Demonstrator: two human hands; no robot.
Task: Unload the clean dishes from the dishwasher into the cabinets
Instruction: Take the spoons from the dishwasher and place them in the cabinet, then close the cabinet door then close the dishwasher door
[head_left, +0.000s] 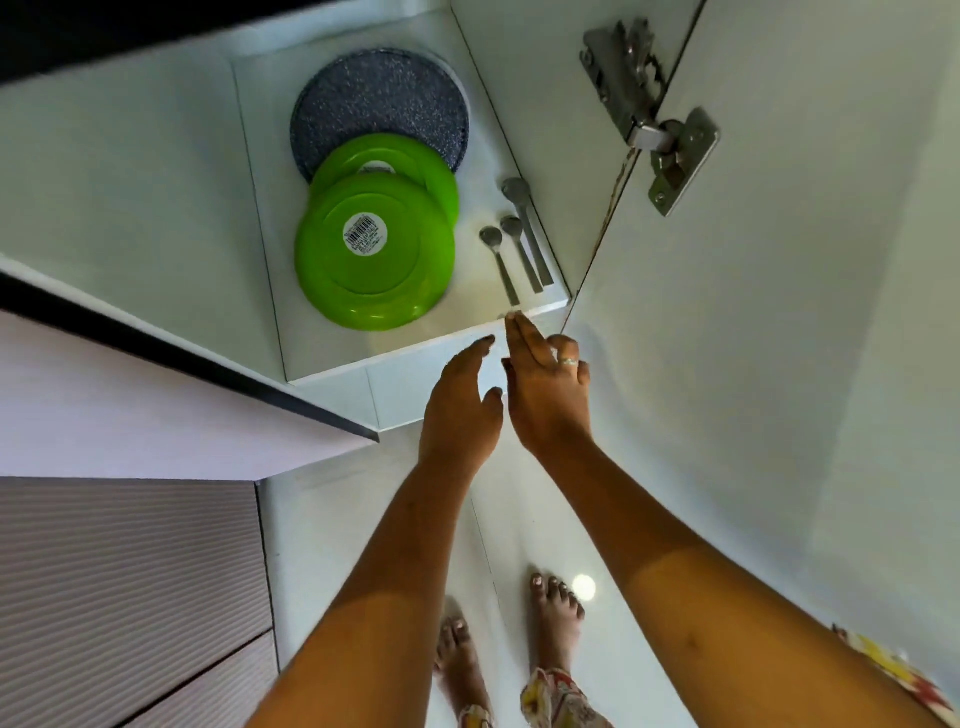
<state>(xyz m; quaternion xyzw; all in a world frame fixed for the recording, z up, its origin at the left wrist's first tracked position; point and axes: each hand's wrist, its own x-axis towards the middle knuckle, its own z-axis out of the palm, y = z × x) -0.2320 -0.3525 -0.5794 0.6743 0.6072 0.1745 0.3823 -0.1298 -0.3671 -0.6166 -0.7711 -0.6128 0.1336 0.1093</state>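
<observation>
Spoons (511, 249) lie just beyond the outstretched left hand (460, 405) and right hand (545, 395).

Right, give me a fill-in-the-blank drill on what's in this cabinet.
The shelf holds ___ metal spoons.
The plate bearing the barcode sticker is coloured ___.
The left hand and right hand are holding ___.
Missing words: three; green; nothing.
</observation>
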